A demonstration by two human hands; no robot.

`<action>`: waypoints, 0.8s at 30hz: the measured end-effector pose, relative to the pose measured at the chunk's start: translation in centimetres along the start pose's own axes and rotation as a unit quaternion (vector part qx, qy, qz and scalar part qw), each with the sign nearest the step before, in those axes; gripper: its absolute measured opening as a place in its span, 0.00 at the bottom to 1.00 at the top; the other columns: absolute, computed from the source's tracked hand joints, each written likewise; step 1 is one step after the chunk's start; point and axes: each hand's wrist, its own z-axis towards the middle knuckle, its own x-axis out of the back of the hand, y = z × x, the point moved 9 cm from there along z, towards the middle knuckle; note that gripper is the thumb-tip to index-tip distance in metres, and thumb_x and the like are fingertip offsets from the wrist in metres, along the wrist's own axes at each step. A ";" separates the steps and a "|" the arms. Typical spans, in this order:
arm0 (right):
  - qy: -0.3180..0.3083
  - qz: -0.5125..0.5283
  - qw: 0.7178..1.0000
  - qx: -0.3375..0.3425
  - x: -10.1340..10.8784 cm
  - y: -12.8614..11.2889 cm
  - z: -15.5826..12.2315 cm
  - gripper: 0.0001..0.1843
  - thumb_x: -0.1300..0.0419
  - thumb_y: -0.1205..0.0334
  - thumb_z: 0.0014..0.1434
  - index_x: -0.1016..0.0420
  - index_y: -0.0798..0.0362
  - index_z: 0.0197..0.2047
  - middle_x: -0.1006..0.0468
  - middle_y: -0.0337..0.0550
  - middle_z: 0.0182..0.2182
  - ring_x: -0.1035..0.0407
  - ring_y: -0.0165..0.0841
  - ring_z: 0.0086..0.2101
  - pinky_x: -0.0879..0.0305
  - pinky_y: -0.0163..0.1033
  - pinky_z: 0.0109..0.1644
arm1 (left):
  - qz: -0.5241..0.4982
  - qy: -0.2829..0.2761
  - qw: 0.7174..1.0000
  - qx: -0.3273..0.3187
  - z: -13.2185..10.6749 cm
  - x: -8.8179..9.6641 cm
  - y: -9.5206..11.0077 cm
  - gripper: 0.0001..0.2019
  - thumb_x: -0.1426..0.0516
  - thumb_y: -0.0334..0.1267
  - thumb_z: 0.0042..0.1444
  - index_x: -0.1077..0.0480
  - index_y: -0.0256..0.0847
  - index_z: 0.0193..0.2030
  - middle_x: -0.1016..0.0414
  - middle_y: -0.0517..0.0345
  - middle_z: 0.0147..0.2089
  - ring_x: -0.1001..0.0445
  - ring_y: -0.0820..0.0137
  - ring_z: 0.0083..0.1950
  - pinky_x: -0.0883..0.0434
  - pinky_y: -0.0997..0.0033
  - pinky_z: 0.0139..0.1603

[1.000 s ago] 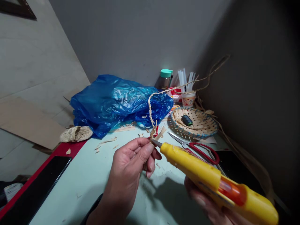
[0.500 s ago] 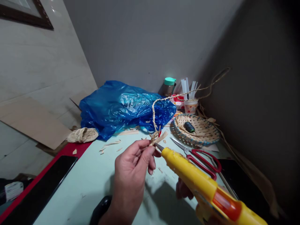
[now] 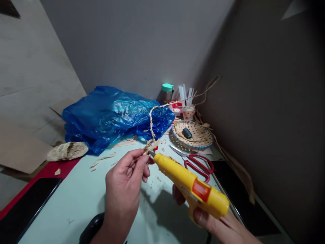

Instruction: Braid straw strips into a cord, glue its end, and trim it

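Note:
My left hand (image 3: pixel 125 181) pinches the frayed end of a braided straw cord (image 3: pixel 151 127) between thumb and fingers, above the pale green table (image 3: pixel 83 196). The cord rises from the pinch, arcs right and trails off toward the far wall. My right hand (image 3: pixel 215 223) grips a yellow glue gun (image 3: pixel 189 184) with an orange window. Its metal tip touches the cord end right at my left fingertips.
Red-handled scissors (image 3: pixel 196 162) lie right of the gun. Behind them stand a woven basket (image 3: pixel 201 139) with a dark spool (image 3: pixel 187 133), a cup of glue sticks (image 3: pixel 188 110) and a green-lidded jar (image 3: pixel 167 92). A blue plastic bag (image 3: pixel 109 115) and a straw bundle (image 3: pixel 66 150) lie left; straw scraps litter the table.
The view has swung and pulled back, so everything sits further left. The right hand and the gun's rear end now show more fully. The pinch and the gun tip stay together.

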 end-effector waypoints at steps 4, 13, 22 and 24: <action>0.011 -0.010 1.000 0.021 0.3 -0.6 0.5 0.24 0.52 0.40 0.64 0.31 0.51 0.33 0.29 0.44 0.32 0.32 0.35 0.34 0.31 0.37 0.37 | 0.011 0.004 1.000 -0.001 -0.3 0.1 0.3 0.02 0.38 0.36 0.55 0.25 0.41 0.35 0.31 0.67 0.20 0.33 0.77 0.24 0.33 0.81 0.26; -0.025 0.020 0.999 0.035 -0.2 -0.8 0.3 0.22 0.52 0.42 0.66 0.33 0.50 0.33 0.28 0.42 0.32 0.31 0.35 0.34 0.33 0.37 0.39 | 0.025 0.036 0.999 -0.014 -0.7 0.4 0.4 0.04 0.37 0.37 0.53 0.24 0.44 0.37 0.28 0.67 0.23 0.31 0.77 0.25 0.31 0.82 0.28; -0.020 0.064 0.997 0.032 -0.1 -0.3 0.4 0.23 0.49 0.37 0.61 0.36 0.49 0.31 0.30 0.42 0.31 0.32 0.36 0.33 0.32 0.37 0.37 | 0.017 0.044 0.999 -0.008 -0.9 0.7 0.2 0.06 0.36 0.39 0.53 0.23 0.46 0.38 0.26 0.68 0.24 0.31 0.78 0.24 0.32 0.84 0.27; -0.008 0.070 0.997 0.039 0.0 -0.6 0.5 0.22 0.48 0.38 0.61 0.37 0.49 0.30 0.30 0.41 0.30 0.32 0.35 0.31 0.33 0.37 0.36 | 0.007 0.043 0.999 -0.002 -0.9 0.5 0.4 0.04 0.36 0.38 0.53 0.24 0.45 0.37 0.26 0.68 0.24 0.31 0.78 0.24 0.32 0.84 0.26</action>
